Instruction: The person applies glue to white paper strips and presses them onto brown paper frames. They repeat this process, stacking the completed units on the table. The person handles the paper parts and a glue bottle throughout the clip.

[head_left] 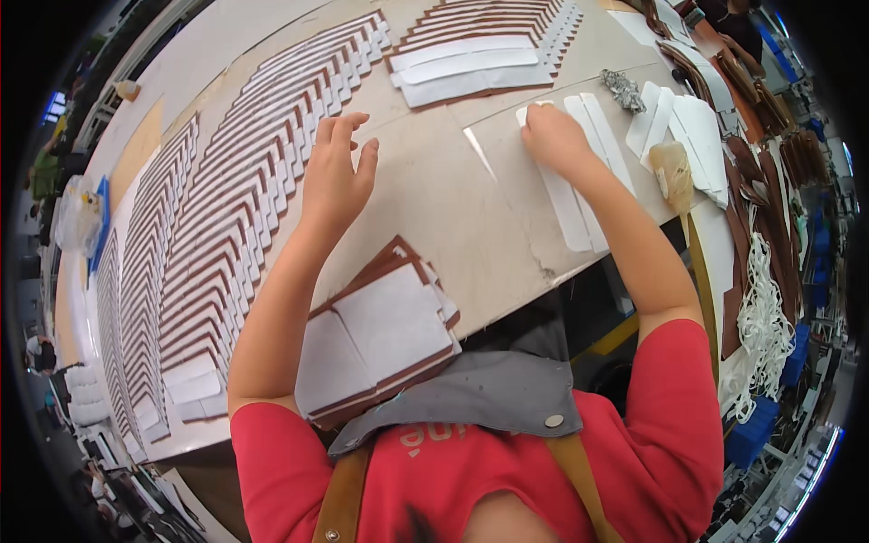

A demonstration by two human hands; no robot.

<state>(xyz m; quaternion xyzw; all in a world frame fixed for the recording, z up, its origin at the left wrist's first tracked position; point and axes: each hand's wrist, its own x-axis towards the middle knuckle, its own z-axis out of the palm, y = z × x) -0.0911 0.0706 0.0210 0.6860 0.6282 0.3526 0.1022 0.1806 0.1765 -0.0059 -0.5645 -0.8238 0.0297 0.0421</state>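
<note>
My left hand [339,176] hovers over the table, palm turned inward. Its fingers are apart and nothing is in them. To the right, my right hand [554,138] has its fingers curled over the far end of a long white strip [567,213]; the fingertips are partly hidden. More white strips [599,136] lie just right of that hand. Close to my body, a stack of brown panels with white backing [389,312] sits at the table's front edge, its pieces slightly fanned out.
Long rows of overlapping brown-edged white panels [244,163] cover the left side, with another group [471,68] at the back. On the right are crumpled silvery material [623,90], white cut pieces [695,136], a yellowish block [672,176], brown straps [742,217] and tangled white cord [765,317].
</note>
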